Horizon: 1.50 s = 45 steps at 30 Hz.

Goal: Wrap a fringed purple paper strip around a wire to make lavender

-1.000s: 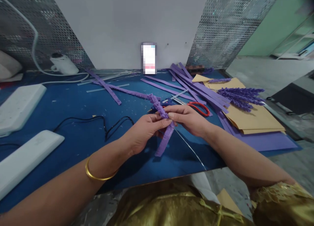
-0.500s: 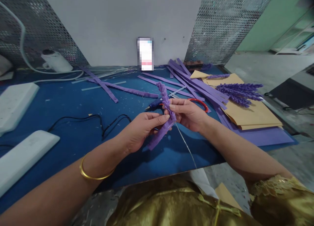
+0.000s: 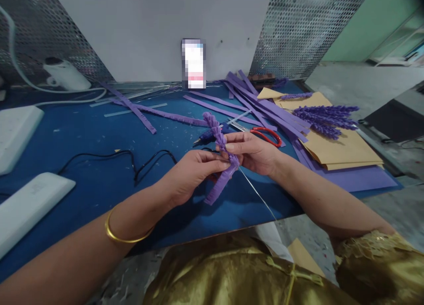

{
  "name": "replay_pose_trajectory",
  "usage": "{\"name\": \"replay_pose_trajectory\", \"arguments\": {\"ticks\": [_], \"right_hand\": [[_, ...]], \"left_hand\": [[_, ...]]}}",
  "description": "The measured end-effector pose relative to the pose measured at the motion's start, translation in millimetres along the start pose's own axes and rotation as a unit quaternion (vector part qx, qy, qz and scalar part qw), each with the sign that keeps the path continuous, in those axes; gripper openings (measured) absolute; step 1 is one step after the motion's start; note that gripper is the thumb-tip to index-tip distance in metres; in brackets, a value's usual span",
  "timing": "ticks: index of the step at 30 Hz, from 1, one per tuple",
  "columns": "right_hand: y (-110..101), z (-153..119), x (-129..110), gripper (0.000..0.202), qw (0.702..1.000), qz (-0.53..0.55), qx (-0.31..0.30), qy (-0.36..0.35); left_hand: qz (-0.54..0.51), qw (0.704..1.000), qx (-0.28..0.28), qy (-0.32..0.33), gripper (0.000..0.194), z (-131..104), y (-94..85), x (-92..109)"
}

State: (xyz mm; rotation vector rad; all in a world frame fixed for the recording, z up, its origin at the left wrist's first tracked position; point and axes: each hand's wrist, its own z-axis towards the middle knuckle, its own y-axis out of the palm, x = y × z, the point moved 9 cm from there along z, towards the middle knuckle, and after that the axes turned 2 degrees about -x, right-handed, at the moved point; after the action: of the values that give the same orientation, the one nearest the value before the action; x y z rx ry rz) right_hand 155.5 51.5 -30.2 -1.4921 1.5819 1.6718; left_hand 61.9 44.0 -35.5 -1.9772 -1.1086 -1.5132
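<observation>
A purple paper spike (image 3: 213, 126) is wound round a thin wire (image 3: 256, 192) that runs down toward the table's front edge. My right hand (image 3: 248, 150) pinches the spike near its lower part. From the spike's lower end hangs a loose purple strip (image 3: 218, 188), gripped between the thumb and fingers of my left hand (image 3: 198, 170). The two hands nearly touch. Just behind them lie a blue glue gun (image 3: 207, 136), partly covered by the spike, and red-handled scissors (image 3: 266, 135).
Purple strips (image 3: 261, 104) lie behind and to the right, beside finished purple spikes (image 3: 324, 117) on brown paper (image 3: 344, 150). A phone (image 3: 194, 64) leans on the back panel. White power blocks (image 3: 36, 201) and a black cable (image 3: 96, 154) occupy the left.
The spike has tilted and its top has moved left. My hands have shifted slightly along with the strip, and more of the scissors shows. The whole view has moved a little.
</observation>
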Motion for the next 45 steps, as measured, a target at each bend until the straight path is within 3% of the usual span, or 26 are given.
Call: {"name": "replay_pose_trajectory", "arguments": {"ticks": [7,27,32,36,39,45], "right_hand": [[3,-3,-1,0.024,0.999,-0.026,-0.019,0.002],[-2,-4,-13,0.032,0.986,-0.154,0.018,-0.060],[-1,-5,-12,0.035,0.982,-0.164,0.049,-0.082],[-2,-4,-9,0.034,0.983,-0.150,0.058,-0.093],[-2,-1,-7,0.029,0.989,-0.108,0.033,-0.093],[-2,4,-5,0.021,0.997,-0.023,-0.010,-0.072]], "left_hand": [[0.021,1.000,0.005,0.001,0.015,1,0.1,-1],[0.022,1.000,0.013,0.000,0.013,0,0.0,-3],[0.048,0.997,0.063,0.000,0.020,-2,-3.5,-3],[0.056,0.994,0.094,-0.005,0.018,-5,-5.0,-3],[0.036,0.994,0.105,0.014,0.015,-5,-7.5,0],[-0.020,0.997,0.076,0.017,0.016,-2,-6.2,-1]]}}
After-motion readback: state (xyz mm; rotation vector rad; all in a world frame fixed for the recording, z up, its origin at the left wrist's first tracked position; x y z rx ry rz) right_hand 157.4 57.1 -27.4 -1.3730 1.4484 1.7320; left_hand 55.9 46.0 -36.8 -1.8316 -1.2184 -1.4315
